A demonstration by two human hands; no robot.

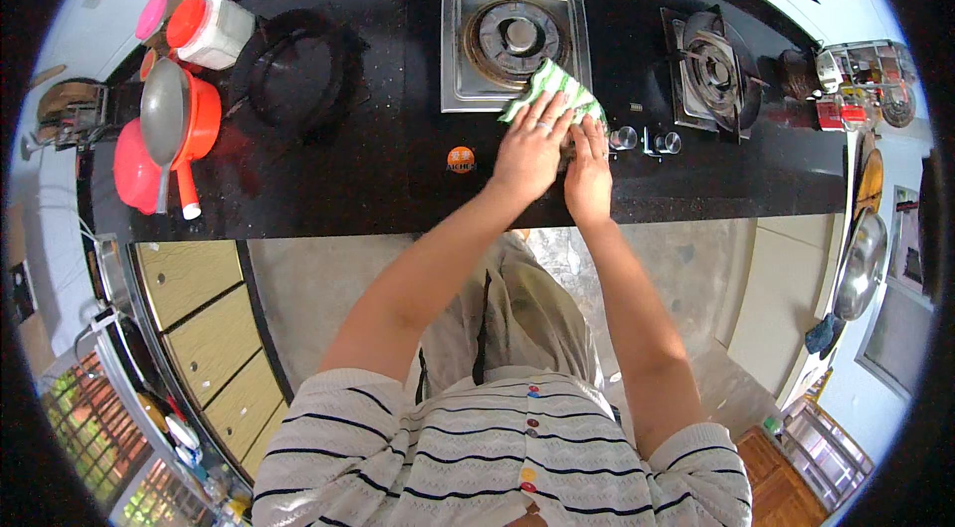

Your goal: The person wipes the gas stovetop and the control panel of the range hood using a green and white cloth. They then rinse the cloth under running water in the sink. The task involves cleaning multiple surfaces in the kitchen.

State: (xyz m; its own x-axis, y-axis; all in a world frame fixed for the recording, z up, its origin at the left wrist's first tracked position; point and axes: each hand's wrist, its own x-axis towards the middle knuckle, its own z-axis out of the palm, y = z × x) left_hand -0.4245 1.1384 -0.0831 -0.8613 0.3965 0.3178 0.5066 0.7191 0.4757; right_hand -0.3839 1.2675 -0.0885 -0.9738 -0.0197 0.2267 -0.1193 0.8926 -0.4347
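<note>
A green-and-white striped cloth [559, 81] lies bunched over the front right corner of the left burner's steel tray [465, 101]. My left hand [529, 157] holds the cloth from above, its fingers bent over the near side. Close beside it, my right hand [589, 179] grips the cloth's right part, fingers together. The two hands nearly touch. What lies under the palms, between the hands, is mostly hidden. Just right of my right hand are the round stove knobs [624, 138]. The burner [518, 35] sits uncovered in its tray, beyond the cloth.
The right burner [711, 69] carries a pan support. On the left of the black counter [348, 194] stand a red-lidded jar [214, 32], a grey pan [165, 114] and an orange-red pan [203, 119]. A dish rack [870, 79] stands far right; drawers [204, 328] are below left.
</note>
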